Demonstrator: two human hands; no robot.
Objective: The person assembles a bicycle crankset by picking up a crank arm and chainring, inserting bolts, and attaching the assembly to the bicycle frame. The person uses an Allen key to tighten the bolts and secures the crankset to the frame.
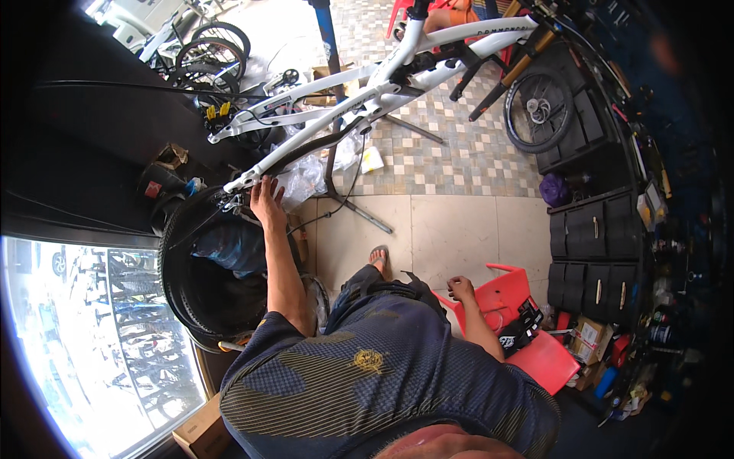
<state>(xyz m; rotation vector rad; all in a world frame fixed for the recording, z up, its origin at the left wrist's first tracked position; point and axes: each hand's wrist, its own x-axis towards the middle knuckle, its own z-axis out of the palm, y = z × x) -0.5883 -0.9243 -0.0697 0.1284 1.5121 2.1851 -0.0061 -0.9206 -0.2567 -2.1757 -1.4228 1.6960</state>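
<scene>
A white bicycle frame [359, 99] with a bronze-coloured fork hangs ahead of me, its rear end low at the left. My left hand [266, 203] reaches to that rear end, fingers stretched up against or just beside the tip; contact is hard to tell. Dark cable and metal bits [229, 200] hang by it. My right hand [460, 289] is held at my right side above a red plastic chair [512, 287]. Its fingers are curled together, and whatever they may hold is too small to make out. Black items [521, 327] lie on the chair.
A dark upright stand [330, 145] has legs spread on the tiled floor. Black tires [172, 283] lean at my left, beside plastic wrap [302, 180]. A wheel [539, 109] rests against black drawers [589, 222] at the right. Another person's legs [443, 19] show at the far edge.
</scene>
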